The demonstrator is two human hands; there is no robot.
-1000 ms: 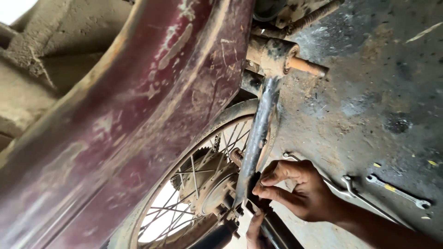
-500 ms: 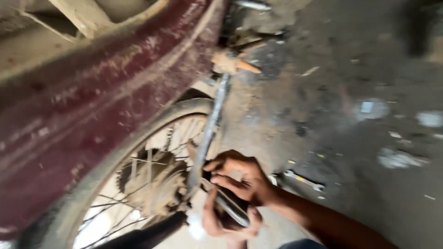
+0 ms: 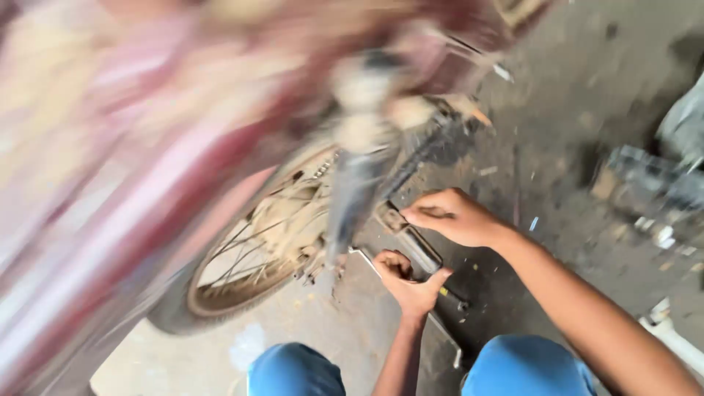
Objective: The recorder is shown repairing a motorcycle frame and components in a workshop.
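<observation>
Beside the wheel [image 3: 242,257], both hands gripped the metal bar [image 3: 411,238]: left hand [image 3: 411,282] closed below, right hand [image 3: 451,216] closed above, mid-fitting; next needs steady alignment

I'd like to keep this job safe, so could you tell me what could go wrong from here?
Both hands work close to the spoked wheel: the left hand could get fingers caught if it turns. The right hand grips a metal part and might slip. Loose scraps on the floor could hide small parts.
</observation>
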